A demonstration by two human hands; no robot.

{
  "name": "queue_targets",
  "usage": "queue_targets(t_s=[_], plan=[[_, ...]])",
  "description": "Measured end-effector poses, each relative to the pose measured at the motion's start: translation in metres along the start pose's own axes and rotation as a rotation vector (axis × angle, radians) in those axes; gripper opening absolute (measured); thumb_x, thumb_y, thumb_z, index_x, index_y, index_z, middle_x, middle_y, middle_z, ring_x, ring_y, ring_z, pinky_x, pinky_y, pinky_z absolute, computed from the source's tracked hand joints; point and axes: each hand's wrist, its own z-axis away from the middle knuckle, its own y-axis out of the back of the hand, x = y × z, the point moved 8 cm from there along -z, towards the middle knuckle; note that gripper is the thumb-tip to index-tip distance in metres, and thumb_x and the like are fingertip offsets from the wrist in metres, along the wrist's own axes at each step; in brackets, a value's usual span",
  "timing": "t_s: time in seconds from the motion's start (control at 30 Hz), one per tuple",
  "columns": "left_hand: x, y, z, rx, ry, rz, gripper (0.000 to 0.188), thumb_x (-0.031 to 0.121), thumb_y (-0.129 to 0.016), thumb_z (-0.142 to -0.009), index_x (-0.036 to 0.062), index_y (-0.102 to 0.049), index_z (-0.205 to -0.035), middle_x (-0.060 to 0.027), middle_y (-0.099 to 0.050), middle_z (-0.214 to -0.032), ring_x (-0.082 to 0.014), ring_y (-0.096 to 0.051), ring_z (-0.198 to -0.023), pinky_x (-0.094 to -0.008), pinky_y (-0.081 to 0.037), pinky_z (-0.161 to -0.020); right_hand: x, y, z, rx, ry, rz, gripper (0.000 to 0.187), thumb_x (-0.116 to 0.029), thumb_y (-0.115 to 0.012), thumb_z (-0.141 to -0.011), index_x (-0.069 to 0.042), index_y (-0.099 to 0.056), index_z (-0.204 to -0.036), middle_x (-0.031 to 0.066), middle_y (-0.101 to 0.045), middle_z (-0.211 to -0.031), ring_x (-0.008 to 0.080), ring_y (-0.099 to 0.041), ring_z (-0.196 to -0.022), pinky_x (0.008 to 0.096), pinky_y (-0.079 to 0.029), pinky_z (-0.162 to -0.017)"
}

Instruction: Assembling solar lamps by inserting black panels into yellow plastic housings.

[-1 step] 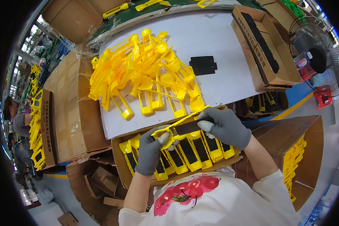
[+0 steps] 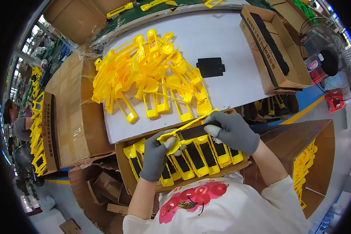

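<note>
Both of my gloved hands hold one yellow plastic frame above an open cardboard box. My left hand is closed on the frame's near-left end, thumb on top. The other end is in my right hand, whose thumb presses on a black panel lying along the frame. Whether the panel is fully seated, I cannot tell. In the box below stand several yellow frames with black panels, side by side. Beyond my hands, a large heap of yellow frames covers the left of the white table.
Flat black panels lie on the table, right of the heap. A carton of black panels stands at the right edge, near a fan. Tall cartons flank the left; another carton with yellow pieces is at the right.
</note>
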Motion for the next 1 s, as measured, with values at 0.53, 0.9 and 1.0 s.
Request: queue_targets(t_s=[0.53,0.9,1.0], plan=[[-0.011,-0.02,0.005,0.004,0.101,-0.059,0.029,0.009,-0.061,-0.088,-0.0068,-0.06,-0.113,-0.0138,-0.066,-0.094,-0.0212,-0.069,-0.075,-0.0257,-0.057,-0.062,0.006,-0.018,0.014,0.207,0.117,0.416,0.025,-0.03,-0.066,-0.086,-0.007,-0.06,-0.093,0.014,-0.064,-0.07,0.0277,-0.065,-0.063,0.0348,-0.049,-0.057],[-0.019,-0.043,0.01,-0.177,0.218,-0.289,0.022,0.0,-0.065,-0.085,-0.0042,-0.065,-0.106,-0.0103,-0.067,-0.088,-0.015,-0.067,-0.067,-0.022,-0.053,-0.051,0.055,-0.005,0.072,0.269,0.025,0.241,0.03,-0.04,-0.072,-0.079,-0.012,-0.066,-0.087,0.0081,-0.06,-0.059,0.0269,-0.06,-0.053,0.0336,-0.045,-0.049],[-0.028,-0.064,0.002,-0.211,0.311,-0.367,0.016,0.001,-0.066,-0.084,-0.0025,-0.066,-0.1,-0.0073,-0.066,-0.082,-0.0116,-0.064,-0.06,-0.0214,-0.052,-0.05,0.074,-0.007,0.101,0.304,-0.155,0.267,0.023,-0.026,-0.073,-0.08,-0.005,-0.067,-0.087,0.0115,-0.064,-0.066,0.0236,-0.061,-0.055,0.0299,-0.047,-0.053]])
